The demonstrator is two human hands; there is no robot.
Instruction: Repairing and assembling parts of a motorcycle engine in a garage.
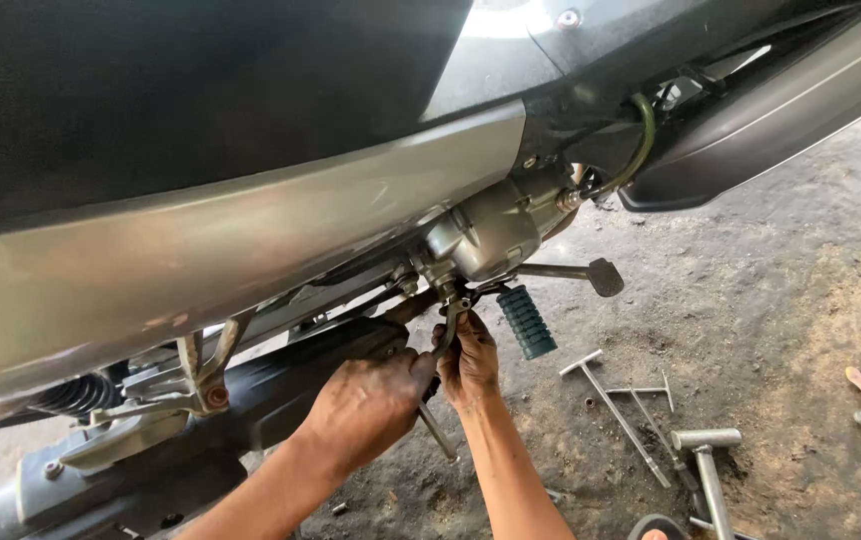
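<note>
Both hands sit under the engine case (pixel 485 235), left hand (pixel 365 405) just left of the right hand (pixel 470 365); footpeg (pixel 527 322) to their right, T-handle tools (pixel 640 415) lying on the ground (pixel 800 300) further right.

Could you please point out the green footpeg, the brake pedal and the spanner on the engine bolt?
Green footpeg (pixel 526 321), head view, middle of its ribbed rubber.
Brake pedal (pixel 605 276), head view, on its flat foot pad.
Spanner (pixel 449 325), head view, shaft above the right hand.

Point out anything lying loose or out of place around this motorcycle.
Several T-handle wrenches lie scattered on the dirty concrete floor, beside the green footpeg. Small loose bolts sit near the hands. Nothing looks spilled or broken.
</note>
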